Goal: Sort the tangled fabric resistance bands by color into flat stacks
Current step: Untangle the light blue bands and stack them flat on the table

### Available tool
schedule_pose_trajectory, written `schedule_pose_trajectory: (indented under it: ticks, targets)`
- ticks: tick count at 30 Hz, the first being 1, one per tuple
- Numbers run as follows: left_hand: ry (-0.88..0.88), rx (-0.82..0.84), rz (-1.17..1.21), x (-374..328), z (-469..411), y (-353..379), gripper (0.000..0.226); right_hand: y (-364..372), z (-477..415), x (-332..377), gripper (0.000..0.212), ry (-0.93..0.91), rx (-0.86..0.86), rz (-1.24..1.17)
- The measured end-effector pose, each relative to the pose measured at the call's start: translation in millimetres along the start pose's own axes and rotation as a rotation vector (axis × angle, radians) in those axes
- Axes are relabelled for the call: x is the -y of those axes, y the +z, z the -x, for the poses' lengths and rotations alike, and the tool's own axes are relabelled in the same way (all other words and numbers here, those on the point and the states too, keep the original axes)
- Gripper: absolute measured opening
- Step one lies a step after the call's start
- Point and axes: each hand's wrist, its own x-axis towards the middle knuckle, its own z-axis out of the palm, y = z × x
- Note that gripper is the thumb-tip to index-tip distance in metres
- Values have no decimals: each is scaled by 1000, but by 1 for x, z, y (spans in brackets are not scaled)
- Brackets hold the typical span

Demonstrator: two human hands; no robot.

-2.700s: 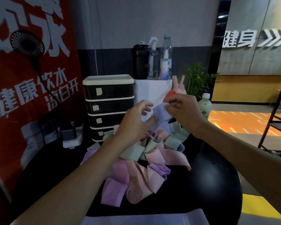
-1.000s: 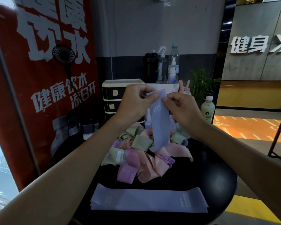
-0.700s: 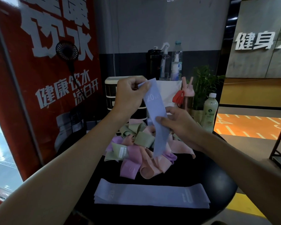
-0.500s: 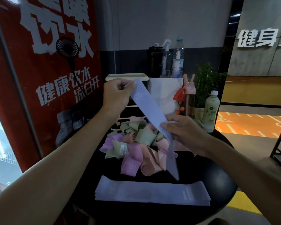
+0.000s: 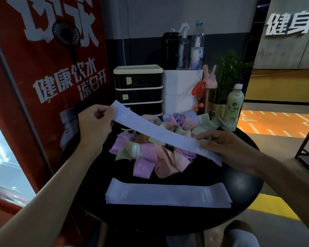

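Now lavender band (image 5: 159, 133) lower, nearly horizontal.

Betw. L hand (image 5: 95, 123) & R hand (image 5: 227, 147): band (image 5: 159, 132), over pile (image 5: 150, 154). On table (image 5: 239, 184), nearer than both hands: stack (image 5: 168, 195). Behind L hand: drawers (image 5: 138, 93); behind R hand: bottle (image 5: 233, 107).

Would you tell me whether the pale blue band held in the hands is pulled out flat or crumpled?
Flat: the pale blue band runs straight and untwisted between the left hand and right hand.
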Motion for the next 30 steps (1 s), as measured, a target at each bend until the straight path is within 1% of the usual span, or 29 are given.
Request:
schedule_pose_trajectory:
  ticks: [3, 4, 6, 7, 8, 9, 10, 12, 13, 14, 19, 27, 30]
  targets:
    - [44, -30, -112, 10, 25, -9, 14, -8, 13, -10, 34, 54, -3, -91]
    - [51, -32, -139, 15, 32, -13, 15, -11, 18, -15, 46, 68, 4, -135]
    - [64, -3, -155, 26, 47, -22, 18, -14, 26, -26, 81, 89, -15, -177]
    - [71, 18, -174, 31, 54, -27, 19, -14, 30, -30, 92, 97, -52, -169]
    - [77, 36, -201, 37, 62, -32, 19, -14, 35, -35, 95, 103, -107, -132]
    - [82, 51, -229, 42, 70, -36, 19, -13, 39, -40, 90, 112, -165, -71]
    - [86, 62, -253, 47, 77, -40, 19, -11, 43, -43, 77, 119, -216, -4]
    - [91, 79, -289, 56, 89, -46, 18, -4, 51, -49, 42, 126, -318, 80]
    - [94, 87, -300, 60, 94, -48, 17, 0, 54, -52, 33, 122, -365, 103]
    - [101, 96, -310, 65, 98, -50, 17, 4, 57, -56, 29, 113, -396, 118]
    - [97, 133, -358, 76, 111, -54, 20, 17, 68, -69, 24, 40, -465, 229]
    - [60, 131, -358, 89, 119, -54, 22, 18, 69, -87, 26, -8, -431, 309]
    - [64, 134, -374, 92, 122, -54, 25, 16, 68, -92, 25, -11, -388, 393]
